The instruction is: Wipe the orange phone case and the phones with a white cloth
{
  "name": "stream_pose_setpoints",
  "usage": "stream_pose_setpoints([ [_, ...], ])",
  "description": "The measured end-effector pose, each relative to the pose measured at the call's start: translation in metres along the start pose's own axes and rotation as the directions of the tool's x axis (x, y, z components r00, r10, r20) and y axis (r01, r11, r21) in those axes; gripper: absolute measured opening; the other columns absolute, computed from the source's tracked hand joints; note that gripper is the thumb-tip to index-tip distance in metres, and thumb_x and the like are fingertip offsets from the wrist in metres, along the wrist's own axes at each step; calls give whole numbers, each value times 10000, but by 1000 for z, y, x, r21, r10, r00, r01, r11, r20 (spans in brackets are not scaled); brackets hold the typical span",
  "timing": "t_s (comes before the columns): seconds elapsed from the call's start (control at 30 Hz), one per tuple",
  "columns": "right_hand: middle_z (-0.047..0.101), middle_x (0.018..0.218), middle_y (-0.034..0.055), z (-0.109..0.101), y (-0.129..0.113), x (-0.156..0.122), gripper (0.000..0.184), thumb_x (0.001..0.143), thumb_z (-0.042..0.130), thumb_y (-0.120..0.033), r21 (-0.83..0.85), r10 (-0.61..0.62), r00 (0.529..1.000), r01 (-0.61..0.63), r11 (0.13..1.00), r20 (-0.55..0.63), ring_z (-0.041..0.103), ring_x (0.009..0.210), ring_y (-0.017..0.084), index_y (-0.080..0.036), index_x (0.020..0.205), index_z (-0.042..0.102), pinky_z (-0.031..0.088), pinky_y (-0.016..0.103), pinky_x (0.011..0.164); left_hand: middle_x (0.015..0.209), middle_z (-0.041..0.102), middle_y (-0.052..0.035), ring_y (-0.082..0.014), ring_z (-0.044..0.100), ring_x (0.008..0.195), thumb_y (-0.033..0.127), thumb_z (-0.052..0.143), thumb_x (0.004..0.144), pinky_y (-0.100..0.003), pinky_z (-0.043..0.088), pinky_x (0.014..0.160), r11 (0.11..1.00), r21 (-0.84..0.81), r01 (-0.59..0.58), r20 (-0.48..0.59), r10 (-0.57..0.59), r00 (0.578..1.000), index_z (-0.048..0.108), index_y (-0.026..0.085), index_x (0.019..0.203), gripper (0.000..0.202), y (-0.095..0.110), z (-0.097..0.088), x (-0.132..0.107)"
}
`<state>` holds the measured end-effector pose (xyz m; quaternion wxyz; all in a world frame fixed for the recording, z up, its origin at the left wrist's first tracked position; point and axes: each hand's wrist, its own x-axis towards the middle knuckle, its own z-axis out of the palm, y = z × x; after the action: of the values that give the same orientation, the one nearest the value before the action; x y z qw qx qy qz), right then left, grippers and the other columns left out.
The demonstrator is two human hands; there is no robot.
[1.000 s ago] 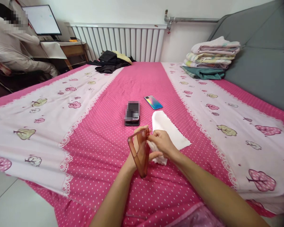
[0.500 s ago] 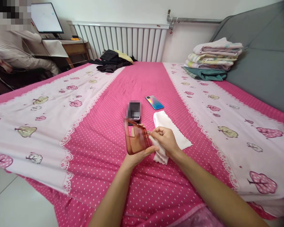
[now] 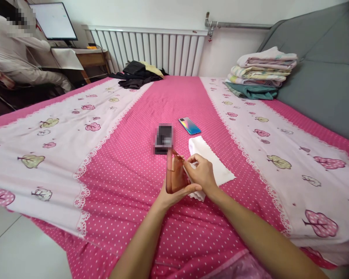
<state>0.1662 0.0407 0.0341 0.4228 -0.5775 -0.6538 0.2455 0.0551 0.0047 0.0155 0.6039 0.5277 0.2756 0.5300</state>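
A translucent reddish-brown phone case (image 3: 178, 176) is tilted on its side in my left hand (image 3: 174, 197), which cradles it from below with the thumb along its near edge. My right hand (image 3: 203, 172) is closed in a pinch at the case's right edge; the fingertips partly hide what lies between them. Under and beside my right hand a white cloth (image 3: 221, 168) with a scalloped edge is spread on the bed. Beyond the case is a dark phone-sized object (image 3: 164, 136), partly blurred out. A phone with a shiny blue and rainbow back (image 3: 190, 126) lies to its right.
The bed is covered by a pink dotted sheet (image 3: 128, 162) with printed trees. Dark clothes (image 3: 136, 79) lie at its far side, folded bedding (image 3: 258, 73) at the right by a grey headboard (image 3: 317, 66). A person (image 3: 6, 50) sits at a desk with a monitor (image 3: 54, 23).
My left hand has turned the phone case more edge-on and moved it slightly right. My right hand stays in nearly the same place, its fingers still at the case's edge.
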Motion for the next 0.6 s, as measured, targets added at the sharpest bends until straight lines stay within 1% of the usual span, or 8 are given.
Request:
stream_pose_setpoints([
  [0.1,667,709,21,1,2,1,141,739,516,-313,-32,-17,1000,17,999,9,604,688,181,-199,707,593,430,285,662,1278,527,-117,-294,425,1270,352,777,642,-448,380,1045,1000,-12,17,20,-16,1000,427,203,1256,722,-2,-1,-1],
  [0.17,683,751,32,2,3,1,147,739,517,-304,-28,16,1000,-16,999,24,625,734,194,-198,762,616,444,296,686,1326,492,-121,-292,412,1284,353,778,641,-446,358,1066,1000,-10,25,22,-25,999,407,206,1278,752,-2,-1,-2],
  [0.27,706,787,48,2,2,1,173,733,532,-295,-11,72,996,-71,997,56,646,763,209,-196,806,654,461,313,708,1337,482,-129,-286,424,1278,366,775,644,-433,358,1070,999,-15,35,41,-35,999,393,205,1289,767,1,1,-1],
  [0.4,720,787,54,1,1,1,178,734,548,-288,48,95,993,-99,994,66,662,757,214,-188,799,679,470,312,707,1340,475,-133,-297,411,1286,418,776,623,-430,359,1068,999,-21,28,55,-27,998,399,207,1283,788,3,3,1],
  [0.47,723,792,51,1,2,1,182,748,543,-295,99,91,992,-100,990,84,667,768,213,-185,786,682,472,308,710,1313,489,-131,-299,415,1280,407,780,622,-434,350,1069,1000,-19,-1,46,2,999,389,206,1286,796,2,2,2],
  [0.6,720,813,48,3,5,2,221,775,537,-339,258,60,985,-100,961,161,665,788,205,-166,802,673,478,291,719,1304,478,-118,-294,398,1286,339,811,591,-430,294,1101,990,27,-140,-28,141,990,394,216,1285,819,-4,-1,4],
])
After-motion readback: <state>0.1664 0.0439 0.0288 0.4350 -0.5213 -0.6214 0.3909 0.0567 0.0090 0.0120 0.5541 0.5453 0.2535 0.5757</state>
